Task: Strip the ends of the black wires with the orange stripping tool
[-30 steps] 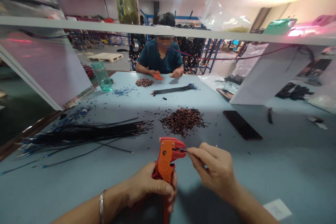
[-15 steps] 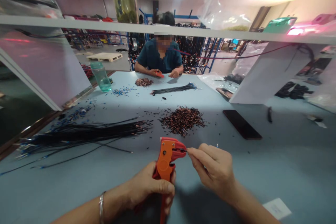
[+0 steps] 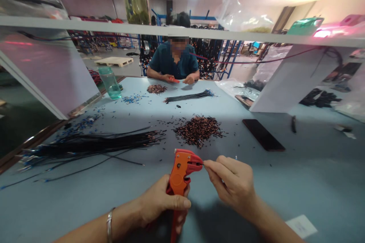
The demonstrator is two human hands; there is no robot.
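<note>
My left hand (image 3: 168,203) is wrapped round the handle of an orange and red wire stripper (image 3: 180,172), its jaws pointing right. At the jaw tip, my right hand (image 3: 232,178) pinches a thin dark wire (image 3: 202,164) between thumb and forefinger; the wire's end sits in the jaws and most of it is hidden. Beyond the tool lies a pile of short black and copper-coloured wire offcuts (image 3: 199,131). To its left stretches a bundle of long black wires (image 3: 99,144) with blue ends on the far left.
A black phone (image 3: 264,134) lies to the right and a white paper slip (image 3: 301,226) near the front. Across the table (image 3: 285,182) a person (image 3: 173,60) holds a red tool by another wire bundle (image 3: 188,97). A green bottle (image 3: 110,83) stands left, under a shelf (image 3: 182,30).
My left hand's grip on the handle has shifted slightly, thumb and fingers loosening a little. My right hand stays almost still at the jaws. The person opposite has moved the red tool slightly.
</note>
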